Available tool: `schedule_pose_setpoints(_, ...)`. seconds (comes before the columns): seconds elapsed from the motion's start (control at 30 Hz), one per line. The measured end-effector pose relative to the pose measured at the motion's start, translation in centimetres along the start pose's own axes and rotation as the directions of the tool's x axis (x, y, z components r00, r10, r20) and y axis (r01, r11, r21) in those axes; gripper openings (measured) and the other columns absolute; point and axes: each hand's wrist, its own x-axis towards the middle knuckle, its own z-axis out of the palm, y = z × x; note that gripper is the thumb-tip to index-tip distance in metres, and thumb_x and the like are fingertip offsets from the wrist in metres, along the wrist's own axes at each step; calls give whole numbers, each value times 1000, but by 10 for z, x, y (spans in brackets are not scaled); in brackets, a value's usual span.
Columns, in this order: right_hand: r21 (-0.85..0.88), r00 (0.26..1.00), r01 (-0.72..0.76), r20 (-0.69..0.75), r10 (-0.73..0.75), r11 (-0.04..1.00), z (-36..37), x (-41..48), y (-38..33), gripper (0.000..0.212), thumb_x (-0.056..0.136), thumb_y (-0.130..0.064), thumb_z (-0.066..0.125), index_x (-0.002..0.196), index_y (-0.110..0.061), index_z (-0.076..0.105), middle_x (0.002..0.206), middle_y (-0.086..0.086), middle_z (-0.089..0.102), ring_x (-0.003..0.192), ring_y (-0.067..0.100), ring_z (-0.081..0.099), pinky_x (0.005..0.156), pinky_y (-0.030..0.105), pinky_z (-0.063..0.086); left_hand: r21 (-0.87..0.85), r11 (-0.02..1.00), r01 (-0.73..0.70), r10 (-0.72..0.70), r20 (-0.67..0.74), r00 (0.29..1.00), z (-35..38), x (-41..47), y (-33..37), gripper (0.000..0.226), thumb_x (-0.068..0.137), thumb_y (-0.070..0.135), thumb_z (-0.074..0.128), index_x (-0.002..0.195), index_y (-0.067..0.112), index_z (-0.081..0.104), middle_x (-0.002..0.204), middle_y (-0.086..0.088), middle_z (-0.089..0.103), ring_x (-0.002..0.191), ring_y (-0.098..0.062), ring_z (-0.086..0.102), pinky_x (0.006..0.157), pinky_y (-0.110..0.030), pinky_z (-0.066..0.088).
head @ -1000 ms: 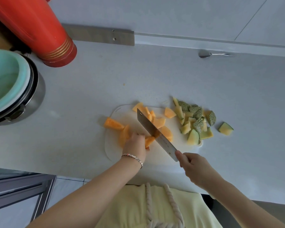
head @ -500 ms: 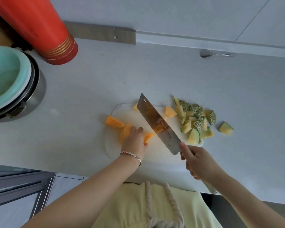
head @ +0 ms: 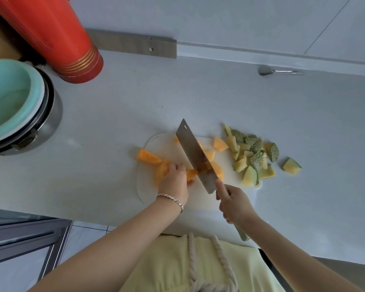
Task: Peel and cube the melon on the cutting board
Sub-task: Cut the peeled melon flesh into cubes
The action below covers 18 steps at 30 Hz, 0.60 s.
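Gripping a cleaver (head: 195, 155) over the white cutting board (head: 148, 186), the right hand (head: 234, 204) cuts beside the left hand (head: 174, 181) clasping orange melon (head: 190, 174), rind scraps (head: 254, 153) crowding the board's right edge, red flask (head: 57, 32) well apart.

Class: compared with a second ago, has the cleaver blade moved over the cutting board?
Yes. The cleaver was lifted, then came back down across the orange melon strip on the cutting board.
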Motion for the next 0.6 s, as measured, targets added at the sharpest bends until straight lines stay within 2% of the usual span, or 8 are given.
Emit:
schedule_pose_setpoints(0.1, 74, 999, -43, 26, 41, 996, -12, -6, -6, 47, 94, -49, 40, 67, -11, 42, 48, 0, 34, 35, 12, 27, 37, 17, 24, -20, 1000, -15, 15, -11, 1000, -2, -3, 1, 35, 86, 17, 55, 118, 6, 46, 124, -10, 40, 109, -26, 51, 88, -29, 41)
schedule_pose_setpoints(0.33, -2, 999, -30, 40, 30, 1000, -31, -26, -5, 48, 94, -51, 39, 65, -12, 41, 36, -10, 31, 29, 8, 24, 35, 15, 22, -30, 1000, 4, -4, 15, 1000, -4, -2, 0, 35, 87, 14, 54, 120, 5, 44, 125, -12, 42, 111, -29, 52, 88, -32, 42)
schedule_pose_setpoints(0.47, -73, 999, -25, 32, 28, 997, -26, -26, -1, 48, 94, -50, 39, 66, -12, 40, 42, -6, 34, 33, 10, 27, 36, 17, 25, -29, 1000, 0, 1, 18, 1000, -4, -1, 3, 34, 88, 12, 54, 120, 4, 45, 124, -13, 43, 112, -29, 51, 90, -31, 42)
schedule_pose_setpoints(0.6, -169, 1000, 11, 12, -9, 986, -14, -17, 4, 46, 93, -51, 37, 69, -12, 38, 57, 4, 35, 48, 17, 29, 49, 26, 25, -2, 1000, -5, 5, 21, 1000, -4, 0, 3, 35, 89, 11, 53, 122, 4, 45, 126, -13, 43, 114, -28, 49, 91, -29, 39)
